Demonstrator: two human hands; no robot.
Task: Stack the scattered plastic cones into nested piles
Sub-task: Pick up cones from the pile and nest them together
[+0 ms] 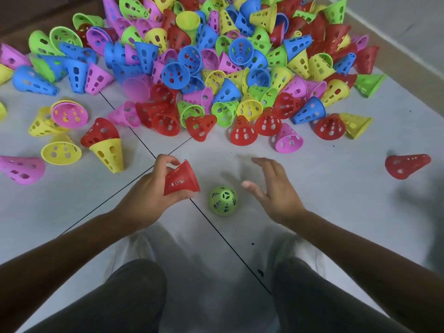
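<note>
Left hand (153, 186): fingers pinching red perforated plastic cone (181, 179). Right hand (271, 186): fingers spread, empty. Risk: tilted lowering topples upright green perforated plastic cone (223, 200).

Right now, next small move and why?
Probably bring the red cone in the left hand over the green cone and drop it on: the green one stands upright between the hands, and the right hand is open and empty.

Much of the pile is buried or cropped.

The heap of perforated plastic cones (216, 56) runs off the top edge, its lower cones buried under others. A pink perforated cone (21, 168) is cut by the left edge. The right hand's fingertips (258, 161) are motion-blurred.
</note>
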